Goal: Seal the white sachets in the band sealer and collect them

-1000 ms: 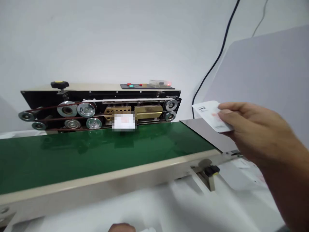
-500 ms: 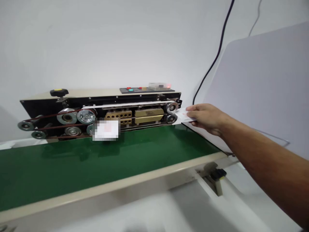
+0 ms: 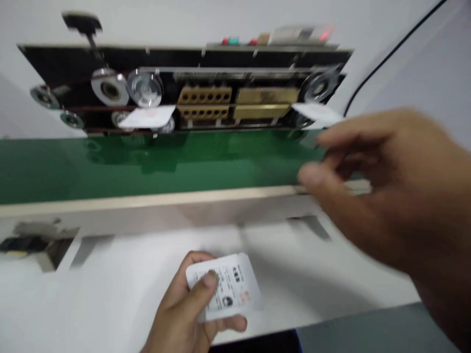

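My left hand (image 3: 191, 304) holds a small white printed sachet (image 3: 233, 289), with the thumb on its face and the fingers beneath. Whether more sachets lie under it, I cannot tell. Blurred by motion, my right hand (image 3: 390, 186) is empty, thumb and fingers apart, in front of the right end of a band sealing machine (image 3: 253, 59). Another white sachet (image 3: 318, 112) sits at the machine's right-hand rollers, just beyond my right fingertips. A third sachet (image 3: 149, 117) sticks out near the left rollers, above the green conveyor belt (image 3: 206, 162).
Brass blocks (image 3: 267, 103) sit between the rollers. A black knob (image 3: 81, 22) rises at the machine's left. A black cable (image 3: 393, 59) runs along the wall at right. Below the belt is a white table (image 3: 140, 274), with a dark blue-rimmed container (image 3: 265, 343) at its edge.
My right hand has let go of the sachet at the right rollers and drawn back. The view has tipped down, bringing in my left hand. The left-side sachet has shifted left along the machine.
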A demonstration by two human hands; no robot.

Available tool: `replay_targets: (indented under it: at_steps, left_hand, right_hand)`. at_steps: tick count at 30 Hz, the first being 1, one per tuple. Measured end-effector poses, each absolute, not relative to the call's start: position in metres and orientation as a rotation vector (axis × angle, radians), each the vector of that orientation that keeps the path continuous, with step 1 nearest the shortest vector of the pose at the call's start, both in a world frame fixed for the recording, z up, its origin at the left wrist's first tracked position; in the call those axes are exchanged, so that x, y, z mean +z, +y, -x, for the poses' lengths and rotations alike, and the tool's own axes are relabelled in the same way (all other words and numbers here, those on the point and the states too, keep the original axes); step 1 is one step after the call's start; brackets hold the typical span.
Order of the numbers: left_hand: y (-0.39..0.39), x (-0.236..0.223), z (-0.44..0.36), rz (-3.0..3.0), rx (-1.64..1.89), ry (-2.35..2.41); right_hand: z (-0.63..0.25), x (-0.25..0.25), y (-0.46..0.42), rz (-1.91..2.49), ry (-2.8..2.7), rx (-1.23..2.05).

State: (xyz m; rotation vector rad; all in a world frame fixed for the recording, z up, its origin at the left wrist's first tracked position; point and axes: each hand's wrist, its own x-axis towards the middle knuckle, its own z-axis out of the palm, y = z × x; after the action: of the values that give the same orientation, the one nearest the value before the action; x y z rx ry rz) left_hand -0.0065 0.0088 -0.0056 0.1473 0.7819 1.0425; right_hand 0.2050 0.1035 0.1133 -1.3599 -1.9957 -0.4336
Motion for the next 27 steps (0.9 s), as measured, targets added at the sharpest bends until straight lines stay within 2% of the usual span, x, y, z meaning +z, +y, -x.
replay_targets:
  at_steps: [3, 6, 12, 16, 20, 25, 27]
  left_hand:
    - [0.009, -0.005, 0.008, -0.24, 1.099, 0.687]
    - [0.008, -0.009, 0.013, -0.337, 1.059, 0.654]
    - [0.007, -0.013, 0.015, -0.425, 1.112, 0.655]
    - [0.008, -0.016, 0.013, -0.449, 1.118, 0.665]
    - [0.007, -0.018, 0.012, -0.466, 1.122, 0.67]
    - [0.009, -0.015, 0.013, -0.407, 1.203, 0.617]
    - [0.009, -0.015, 0.014, -0.371, 1.197, 0.612]
  right_hand:
    - [-0.179, 0.068, 0.056, 1.078, -2.37, -0.109]
    - [-0.165, 0.037, 0.039, 1.004, -2.444, 0.165]
    - [-0.169, 0.034, 0.056, 1.255, -2.223, 0.912]
    - [-0.181, 0.035, 0.058, 1.275, -1.925, 1.242]
    - [-0.189, 0.029, 0.053, 1.176, -1.885, 1.2]
    - [-0.197, 0.024, 0.052, 0.834, -2.141, 0.645]
    - [-0.199, 0.022, 0.056, 0.72, -2.196, 0.523]
